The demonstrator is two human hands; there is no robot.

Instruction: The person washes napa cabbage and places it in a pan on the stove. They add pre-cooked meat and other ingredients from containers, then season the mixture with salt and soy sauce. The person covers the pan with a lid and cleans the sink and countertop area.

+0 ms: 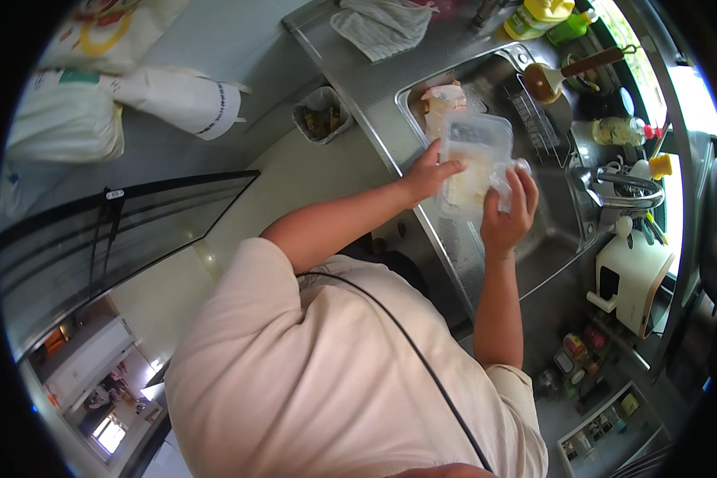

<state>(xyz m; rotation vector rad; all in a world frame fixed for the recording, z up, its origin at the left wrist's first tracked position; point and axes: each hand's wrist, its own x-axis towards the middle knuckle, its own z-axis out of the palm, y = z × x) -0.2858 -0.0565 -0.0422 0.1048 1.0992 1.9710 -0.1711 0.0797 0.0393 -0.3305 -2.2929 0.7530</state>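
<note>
A translucent plastic food container (477,132) is held over the near edge of the sink (552,221). My left hand (429,178) grips its left side, the thumb lying across the top. Pale yellowish pieces (467,179) show through the plastic; what they are is unclear. My right hand (509,209) pinches clear, crumpled-looking plastic (502,179) at the container's right side. Whether this is film or part of the container cannot be told. Behind the container, a pink and white package (445,98) lies in the sink's left end.
A wire rack (535,119) stands in the sink near the curved faucet (633,190). A wooden-handled brush (552,80), bottles (618,130) and a white appliance (633,281) line the far side. A grey cloth (385,27) lies on the steel counter. Below is a lined trash bin (322,116).
</note>
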